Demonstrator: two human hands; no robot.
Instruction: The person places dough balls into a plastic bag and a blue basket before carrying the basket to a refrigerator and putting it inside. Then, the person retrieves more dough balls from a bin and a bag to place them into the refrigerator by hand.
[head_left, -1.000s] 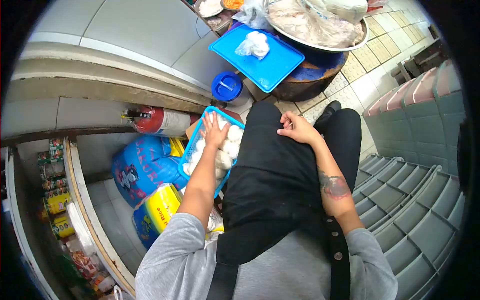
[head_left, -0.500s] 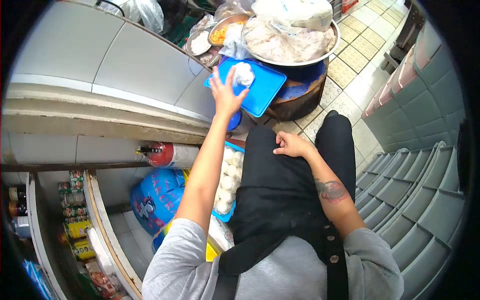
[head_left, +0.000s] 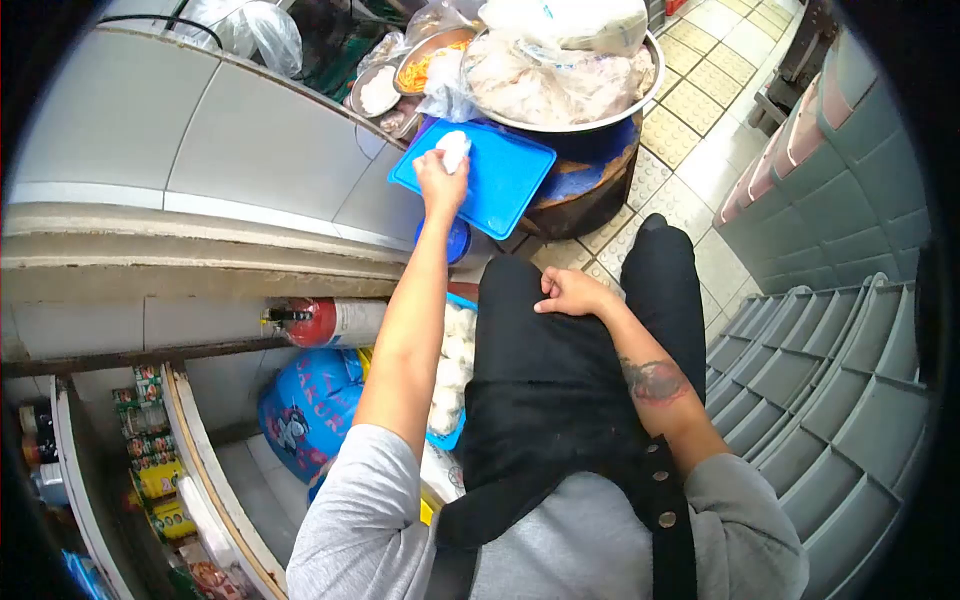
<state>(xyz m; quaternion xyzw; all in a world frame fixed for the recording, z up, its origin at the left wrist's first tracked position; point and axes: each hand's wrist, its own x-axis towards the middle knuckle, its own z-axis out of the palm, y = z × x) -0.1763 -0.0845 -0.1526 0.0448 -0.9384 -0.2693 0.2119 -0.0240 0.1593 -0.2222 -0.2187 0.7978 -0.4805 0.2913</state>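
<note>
My left hand (head_left: 441, 183) is closed on a white dough ball (head_left: 454, 147) over the left part of a blue tray (head_left: 505, 180). The rest of the tray's surface shows blue. My right hand (head_left: 580, 293) rests on my thigh with its fingers curled; whether anything is in them is hidden. Beside my left thigh, a second blue tray (head_left: 445, 440) holds several white dough balls (head_left: 452, 373), partly covered by my left forearm.
A large metal basin (head_left: 652, 85) with bagged pale food stands behind the tray, near a bowl of orange shreds (head_left: 425, 66) and a bowl of white filling (head_left: 378, 90). A fire extinguisher (head_left: 325, 323) lies at left; grey crates (head_left: 800, 370) stand at right.
My left hand was spread beside the white dough ball; now its fingers have closed on it, and the ball sits farther left on the tray. My right hand stays on my thigh.
</note>
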